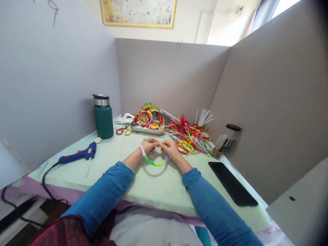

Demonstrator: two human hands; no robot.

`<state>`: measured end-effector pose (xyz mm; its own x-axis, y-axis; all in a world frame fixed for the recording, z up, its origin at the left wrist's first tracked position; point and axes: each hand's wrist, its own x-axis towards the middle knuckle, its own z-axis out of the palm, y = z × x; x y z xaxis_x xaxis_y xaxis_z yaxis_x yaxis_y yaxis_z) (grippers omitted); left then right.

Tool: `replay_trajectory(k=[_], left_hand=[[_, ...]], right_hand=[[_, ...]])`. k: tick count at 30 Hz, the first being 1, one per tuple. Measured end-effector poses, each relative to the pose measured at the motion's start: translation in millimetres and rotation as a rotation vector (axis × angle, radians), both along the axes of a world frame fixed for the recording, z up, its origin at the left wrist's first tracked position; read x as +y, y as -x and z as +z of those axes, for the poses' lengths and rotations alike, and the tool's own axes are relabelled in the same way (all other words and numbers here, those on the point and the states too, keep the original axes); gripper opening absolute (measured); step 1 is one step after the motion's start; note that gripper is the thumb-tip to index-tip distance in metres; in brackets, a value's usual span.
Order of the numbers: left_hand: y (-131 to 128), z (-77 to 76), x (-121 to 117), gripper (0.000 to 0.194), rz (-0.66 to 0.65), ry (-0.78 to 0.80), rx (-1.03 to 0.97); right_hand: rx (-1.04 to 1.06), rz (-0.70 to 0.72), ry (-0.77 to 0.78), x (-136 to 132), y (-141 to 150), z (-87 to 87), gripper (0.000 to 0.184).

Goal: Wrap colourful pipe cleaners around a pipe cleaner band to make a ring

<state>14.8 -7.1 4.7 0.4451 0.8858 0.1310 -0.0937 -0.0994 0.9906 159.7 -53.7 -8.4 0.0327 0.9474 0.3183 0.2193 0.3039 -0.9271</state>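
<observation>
Near the middle of the table, my left hand and my right hand meet at the fingertips, both with fingers pinched. Between them hangs a ring of fuzzy pipe cleaner, coloured pink, green, yellow-green and purple. Its pink end lies by my left wrist, and the purple part runs up under my right hand. A thin grey strand sticks out to the left above my left fingers; whether it belongs to the ring I cannot tell. The fingertips cover the top of the ring.
Behind my hands is a metal tray of coloured rings, beside a heap of pipe cleaners. Scissors lie near a green bottle. A blue glue gun with a cord lies left, a black phone right. Grey partitions enclose the table.
</observation>
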Motion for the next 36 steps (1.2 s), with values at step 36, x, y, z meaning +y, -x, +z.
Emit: replay_trajectory(k=[36], left_hand=[[-0.5, -0.9, 2.0, 0.029, -0.04, 0.035, -0.032]], right_hand=[[-0.007, -0.013, -0.034, 3.5, -0.3, -3.9, 0.022]])
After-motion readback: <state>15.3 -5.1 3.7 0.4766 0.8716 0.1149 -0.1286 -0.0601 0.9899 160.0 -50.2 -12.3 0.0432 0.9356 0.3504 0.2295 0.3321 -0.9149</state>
